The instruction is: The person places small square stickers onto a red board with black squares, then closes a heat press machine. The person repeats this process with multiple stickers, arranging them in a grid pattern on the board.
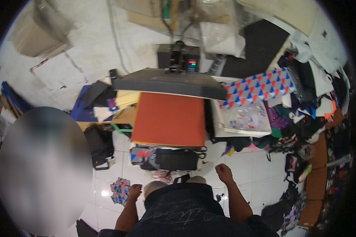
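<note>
My left hand (135, 191) hangs low beside my left leg with its fingers curled in, and no object shows in it. Next to it on the floor lies a pile of small grey, red and blue patterned pieces (120, 190). My right hand (224, 173) is raised at the right, its fingers closed and nothing visible in them. Before me stands a heat press with a dark upper plate (170, 83) lifted over an orange-red pad (169, 118). Dark folded cloth items (172, 158), some with a patterned part, lie below the pad's front edge. Neither hand touches the press.
A patterned sheet (259, 87) lies at the right beside a white box (245, 132) holding clear plastic. Fabric scraps (294, 116) heap up further right. A black bag (100, 146) is on the floor at the left, near a blurred area. A control box (192, 63) stands behind the plate.
</note>
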A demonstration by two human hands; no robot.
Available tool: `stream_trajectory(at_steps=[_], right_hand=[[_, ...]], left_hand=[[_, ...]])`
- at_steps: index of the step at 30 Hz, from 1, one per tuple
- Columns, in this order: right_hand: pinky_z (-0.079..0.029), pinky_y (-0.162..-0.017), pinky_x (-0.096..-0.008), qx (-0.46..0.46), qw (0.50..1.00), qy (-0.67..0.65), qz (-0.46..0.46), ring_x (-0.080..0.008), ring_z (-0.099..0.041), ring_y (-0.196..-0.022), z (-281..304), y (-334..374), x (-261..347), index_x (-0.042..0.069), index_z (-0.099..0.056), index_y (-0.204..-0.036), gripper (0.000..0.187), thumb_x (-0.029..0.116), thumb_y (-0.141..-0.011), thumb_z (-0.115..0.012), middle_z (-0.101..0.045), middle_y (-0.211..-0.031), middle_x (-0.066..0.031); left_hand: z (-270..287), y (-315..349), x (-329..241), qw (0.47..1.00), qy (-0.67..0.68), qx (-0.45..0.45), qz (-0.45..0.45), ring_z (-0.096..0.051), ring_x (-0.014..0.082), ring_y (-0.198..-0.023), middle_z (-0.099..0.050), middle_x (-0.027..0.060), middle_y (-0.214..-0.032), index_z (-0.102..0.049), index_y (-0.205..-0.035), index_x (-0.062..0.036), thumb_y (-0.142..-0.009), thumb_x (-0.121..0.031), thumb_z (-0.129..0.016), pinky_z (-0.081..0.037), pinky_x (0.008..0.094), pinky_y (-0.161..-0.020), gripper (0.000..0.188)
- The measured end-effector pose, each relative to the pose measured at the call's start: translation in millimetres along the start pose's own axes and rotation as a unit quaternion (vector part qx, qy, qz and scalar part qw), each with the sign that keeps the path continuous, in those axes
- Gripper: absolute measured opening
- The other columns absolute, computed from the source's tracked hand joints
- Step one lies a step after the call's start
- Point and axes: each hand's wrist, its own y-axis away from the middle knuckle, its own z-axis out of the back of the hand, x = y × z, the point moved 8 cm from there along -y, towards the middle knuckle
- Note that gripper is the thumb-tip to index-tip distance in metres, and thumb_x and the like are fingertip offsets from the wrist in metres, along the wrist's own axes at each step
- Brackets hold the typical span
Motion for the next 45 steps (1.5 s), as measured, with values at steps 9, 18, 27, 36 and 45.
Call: stream_trajectory(at_steps=[9, 18, 27, 36, 45], right_hand=[[-0.045, -0.055, -0.0330, -0.157, 0.981, -0.093, 0.066, -0.0184, -0.056, -0.056, 108, -79, 63, 0.003, -0.063, -0.088, 0.020, 0.023, -0.087, -0.064, -0.060, -0.065, -0.0106], [-0.045, -0.058, -0.0311, -0.381, 0.914, -0.116, 0.074, -0.0167, -0.056, -0.062, 214, -149, 35, 0.003, -0.063, -0.091, 0.019, 0.021, -0.085, -0.066, -0.060, -0.068, -0.0108], [-0.049, -0.073, -0.0436, -0.277, 0.925, 0.254, -0.049, -0.0335, -0.064, -0.082, 230, -204, 52, 0.005, -0.067, -0.096, 0.048, 0.048, -0.075, -0.070, -0.066, -0.087, -0.0167], [-0.049, -0.075, -0.0456, -0.285, 0.937, 0.201, -0.019, -0.0335, -0.064, -0.086, 218, -193, 40, 0.006, -0.067, -0.098, 0.043, 0.045, -0.078, -0.067, -0.065, -0.090, -0.0174], [-0.048, -0.063, -0.0387, -0.369, 0.929, 0.031, 0.012, -0.0283, -0.063, -0.066, 282, -202, 34, 0.004, -0.066, -0.091, 0.028, 0.031, -0.083, -0.066, -0.064, -0.072, -0.0136]], left_hand=[[-41, 41, -39, 0.890, -0.385, 0.072, -0.233, -0.062, 0.0291, -0.058, -0.064, 0.0153, -0.068, -0.067, -0.084, -0.0027, -0.077, -0.021, -0.061, -0.048, 0.0402, -0.055, 0.021], [35, 73, -30, 0.988, -0.085, -0.083, 0.099, -0.052, 0.0111, -0.052, -0.058, 0.0028, -0.070, -0.062, -0.084, -0.0021, -0.083, -0.026, -0.061, -0.039, 0.0266, -0.039, 0.024], [21, 82, -49, 0.993, -0.035, -0.104, 0.035, -0.053, 0.0139, -0.053, -0.056, 0.0035, -0.065, -0.063, -0.079, -0.0017, -0.084, -0.024, -0.059, -0.043, 0.0272, -0.045, 0.023], [1, 102, -59, 0.986, -0.145, -0.031, -0.076, -0.051, 0.0124, -0.048, -0.052, 0.0022, -0.060, -0.058, -0.074, -0.0030, -0.082, -0.022, -0.060, -0.038, 0.0274, -0.041, 0.021], [-2, 97, -61, 0.992, -0.110, -0.036, -0.050, -0.053, 0.0141, -0.050, -0.057, 0.0042, -0.066, -0.060, -0.080, -0.0025, -0.084, -0.022, -0.059, -0.040, 0.0282, -0.042, 0.020]])
